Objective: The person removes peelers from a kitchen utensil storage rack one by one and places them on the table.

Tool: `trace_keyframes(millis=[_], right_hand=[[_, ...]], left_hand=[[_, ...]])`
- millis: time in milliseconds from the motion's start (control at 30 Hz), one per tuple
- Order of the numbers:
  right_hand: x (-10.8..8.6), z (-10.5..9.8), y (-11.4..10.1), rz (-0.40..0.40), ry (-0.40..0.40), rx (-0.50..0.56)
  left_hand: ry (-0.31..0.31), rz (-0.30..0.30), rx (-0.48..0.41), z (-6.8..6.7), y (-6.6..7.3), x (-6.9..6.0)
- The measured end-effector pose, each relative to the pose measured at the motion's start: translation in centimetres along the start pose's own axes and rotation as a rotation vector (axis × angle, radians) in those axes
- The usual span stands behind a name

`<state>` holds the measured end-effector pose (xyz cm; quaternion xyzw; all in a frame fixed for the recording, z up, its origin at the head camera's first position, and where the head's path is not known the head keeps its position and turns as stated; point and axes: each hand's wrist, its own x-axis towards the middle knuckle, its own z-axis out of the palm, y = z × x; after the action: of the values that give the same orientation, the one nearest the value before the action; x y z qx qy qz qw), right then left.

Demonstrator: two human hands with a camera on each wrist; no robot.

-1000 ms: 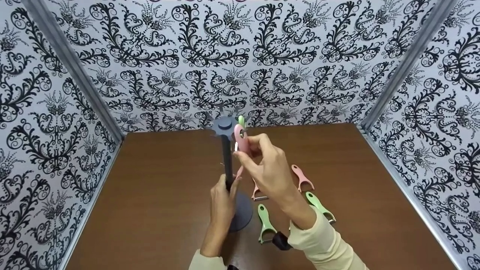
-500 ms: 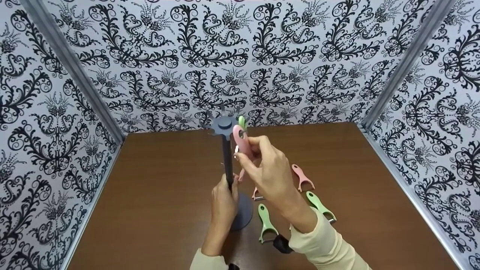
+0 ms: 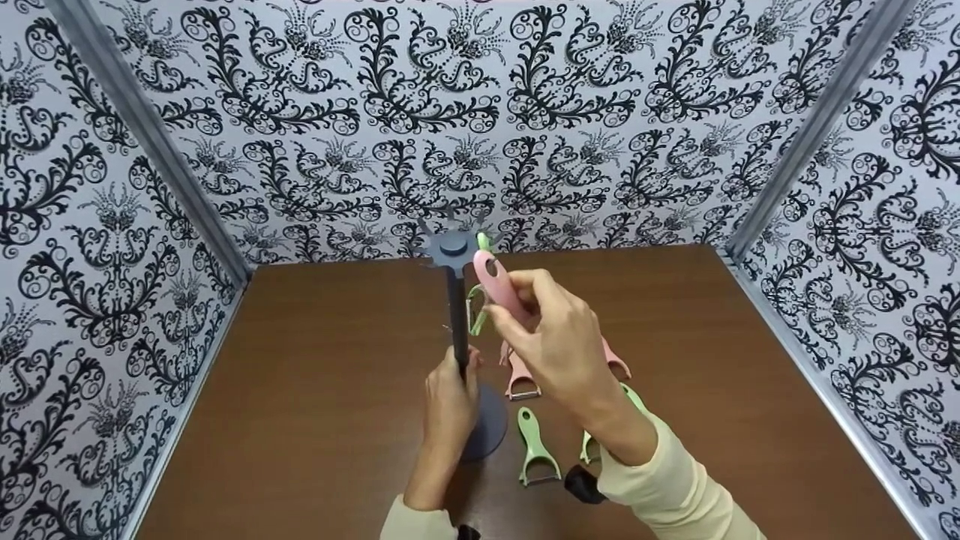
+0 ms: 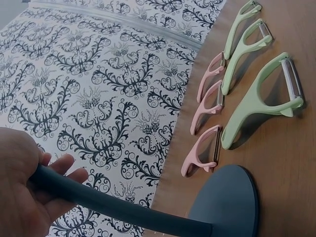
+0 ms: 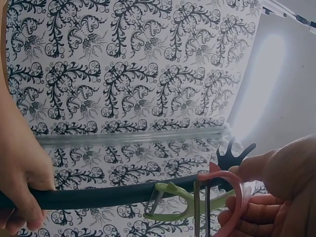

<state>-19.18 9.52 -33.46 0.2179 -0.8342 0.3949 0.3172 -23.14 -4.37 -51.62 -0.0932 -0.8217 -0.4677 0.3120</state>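
My left hand (image 3: 450, 409) grips the dark pole (image 3: 457, 322) of an upright stand with a round base (image 4: 227, 202) and a pronged top (image 3: 452, 250). A pink peeler (image 3: 497, 281) is pinched by its handle between the thumb and fingers of my right hand (image 3: 559, 337). Its holed end points up, tilted left, close to the right side of the pronged top; its blade (image 5: 203, 210) shows in the right wrist view. Behind it a green peeler (image 5: 177, 210) hangs from the top beside the pole, partly hidden by the pink one.
On the brown table (image 3: 322, 420), right of the base, lie several loose peelers, including a green peeler (image 3: 535, 446) in front and a pink peeler (image 3: 521, 379) behind it. My right forearm covers some of them. Patterned walls (image 3: 450, 112) enclose the back and sides.
My right hand has drawn the pink peeler slightly right and down, away from the prong that showed at its hole, tilting it more. The hung green peeler's lower part now shows. My left hand stays.
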Motion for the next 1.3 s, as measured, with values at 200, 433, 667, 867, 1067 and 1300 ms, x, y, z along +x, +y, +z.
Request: trace_keyframes(millis=[200,433,667,867,1067,1300], right_hand=[[0.0,-0.4,-0.1,-0.023,0.008,-0.021],[0.1,-0.8,-0.1,-0.055,0.025,-0.018],[0.1,-1.0,0.0,-0.081,0.041,-0.013],[0.1,-1.2,-0.2,-0.087,0.036,-0.01],[0.1,-1.2,-0.1,-0.107,0.049,0.004],[0.2,-1.3,-0.2,-0.111,0.048,0.016]], left_hand=[[-0.035,-0.02,-0.011,-0.1,0.0,0.1],[-0.017,0.005,-0.015,0.0,-0.1,0.1],[-0.018,0.0,-0.013,0.0,-0.3,0.0],[-0.031,-0.011,-0.023,0.0,-0.3,0.1],[-0.017,0.024,-0.01,-0.1,-0.3,0.2],[-0.011,0.023,-0.002,-0.2,-0.1,0.3]])
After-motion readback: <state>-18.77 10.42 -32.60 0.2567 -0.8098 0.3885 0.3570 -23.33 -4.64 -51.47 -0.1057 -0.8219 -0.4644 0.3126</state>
